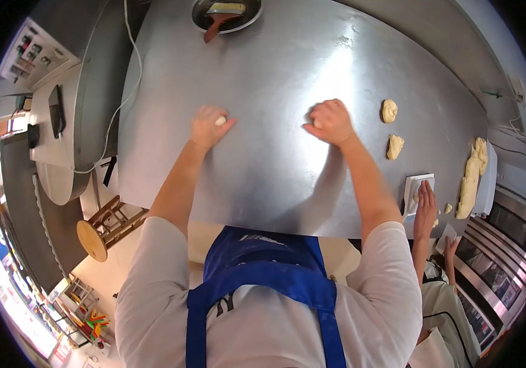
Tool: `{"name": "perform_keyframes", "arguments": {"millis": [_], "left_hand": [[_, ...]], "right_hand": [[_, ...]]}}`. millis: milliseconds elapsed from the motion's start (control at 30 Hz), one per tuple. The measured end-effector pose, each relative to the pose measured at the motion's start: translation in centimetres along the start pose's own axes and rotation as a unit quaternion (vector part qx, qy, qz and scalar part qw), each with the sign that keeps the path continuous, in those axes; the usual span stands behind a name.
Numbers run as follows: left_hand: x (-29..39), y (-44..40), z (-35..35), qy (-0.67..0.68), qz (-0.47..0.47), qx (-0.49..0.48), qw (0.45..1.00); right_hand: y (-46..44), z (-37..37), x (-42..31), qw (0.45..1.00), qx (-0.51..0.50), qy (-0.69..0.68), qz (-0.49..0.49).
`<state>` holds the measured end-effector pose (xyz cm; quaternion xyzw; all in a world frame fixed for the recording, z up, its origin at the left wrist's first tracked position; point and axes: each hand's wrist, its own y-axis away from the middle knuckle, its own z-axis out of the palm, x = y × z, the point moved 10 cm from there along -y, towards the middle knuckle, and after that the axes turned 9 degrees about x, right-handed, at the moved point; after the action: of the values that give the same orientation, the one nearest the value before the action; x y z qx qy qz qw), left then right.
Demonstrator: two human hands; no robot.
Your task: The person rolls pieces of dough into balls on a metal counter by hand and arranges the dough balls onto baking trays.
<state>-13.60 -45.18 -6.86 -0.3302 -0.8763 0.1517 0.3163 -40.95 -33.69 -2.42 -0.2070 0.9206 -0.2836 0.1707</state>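
Note:
On the metal table (257, 165), my left hand (206, 127) is curled down over a small dough ball (220, 121), whose pale side shows between thumb and fingers. Across from it, my right hand (331, 121) is also cupped against the metal, its fingers bent round a dough ball (317, 123) of which only a sliver shows. To the right of that hand lie two loose dough pieces, an upper dough piece (389, 111) and a lower dough piece (395, 147).
A co-worker's hand (425, 208) presses dough on a small white scale (411, 190); the other holds a scraper (445, 238). A long dough strip (469, 184) lies at the right edge. A bowl (244, 26) with a brush (217, 24) stands at the far side. A stool (93, 240) is left.

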Motion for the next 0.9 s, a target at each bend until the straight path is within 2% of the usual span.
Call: {"name": "perform_keyframes", "arguments": {"millis": [33, 133, 200, 233, 300, 333, 367, 400, 433, 467, 500, 533, 600, 667, 700, 733, 800, 833, 900], "left_hand": [[-0.2, -0.1, -0.7, -0.007, 0.000, 0.006, 1.000], [0.3, 0.7, -4.1, -0.036, -0.039, 0.059, 0.997], [2.2, 1.9, -5.2, -0.001, -0.055, 0.019, 0.998], [2.1, 2.4, -5.1, -0.001, -0.056, 0.022, 0.998], [-0.1, 4.8, -3.3, -0.043, -0.159, -0.069, 0.984], [0.4, 4.1, -3.9, -0.046, -0.163, -0.068, 0.983], [-1.8, 5.3, -2.0, 0.167, -0.384, -0.111, 0.901], [-0.9, 7.2, -0.1, 0.366, -0.564, -0.140, 0.727], [0.6, 6.6, -1.0, 0.365, -0.564, -0.136, 0.728], [3.3, 6.0, -1.3, 0.468, -0.560, -0.131, 0.671], [5.9, 5.3, -2.0, 0.565, -0.548, -0.126, 0.604], [7.1, 5.1, -3.0, 0.567, -0.545, -0.130, 0.604], [11.6, 4.2, -4.4, 0.686, -0.505, -0.174, 0.494], [14.1, 3.6, -6.2, 0.696, -0.492, -0.187, 0.489], [15.0, 3.2, -6.9, 0.704, -0.476, -0.198, 0.488], [15.3, 3.2, -7.2, 0.705, -0.475, -0.198, 0.488], [17.2, 2.2, -8.7, 0.764, -0.382, -0.221, 0.471], [17.4, 2.2, -9.0, 0.764, -0.383, -0.221, 0.471], [18.6, 1.5, -10.0, 0.798, -0.355, -0.214, 0.437]], "right_hand": [[0.2, -1.8, 1.9, 0.999, 0.020, -0.017, 0.043], [3.5, -3.4, 3.9, 0.988, -0.089, 0.041, 0.119], [4.8, -5.0, 2.9, 0.975, -0.035, -0.003, 0.221], [4.4, -4.4, 2.0, 0.975, -0.035, -0.003, 0.218], [5.3, -4.5, 1.1, 0.956, 0.043, 0.010, 0.289], [5.6, -3.8, 0.6, 0.957, 0.041, 0.006, 0.286], [6.1, -3.2, 1.3, 0.942, 0.054, 0.004, 0.332], [6.6, -2.9, 2.1, 0.924, 0.067, 0.002, 0.375], [7.1, -3.2, 2.9, 0.898, 0.089, -0.034, 0.429], [7.0, -3.4, 2.4, 0.898, 0.092, -0.034, 0.428], [8.3, -4.4, 2.4, 0.845, 0.140, -0.090, 0.508], [10.1, -5.2, 2.3, 0.781, 0.187, -0.142, 0.578], [11.7, -6.5, 0.9, 0.780, 0.193, -0.134, 0.581], [14.6, -6.2, -0.8, 0.721, 0.188, -0.201, 0.637], [15.5, -6.3, -1.5, 0.730, 0.182, -0.183, 0.633], [16.2, -6.3, -2.3, 0.716, 0.191, -0.192, 0.644], [17.2, -6.2, -3.7, 0.686, 0.216, -0.214, 0.661], [17.3, -5.9, -4.2, 0.686, 0.215, -0.215, 0.661], [17.4, -5.7, -5.1, 0.670, 0.261, -0.232, 0.655]]}}
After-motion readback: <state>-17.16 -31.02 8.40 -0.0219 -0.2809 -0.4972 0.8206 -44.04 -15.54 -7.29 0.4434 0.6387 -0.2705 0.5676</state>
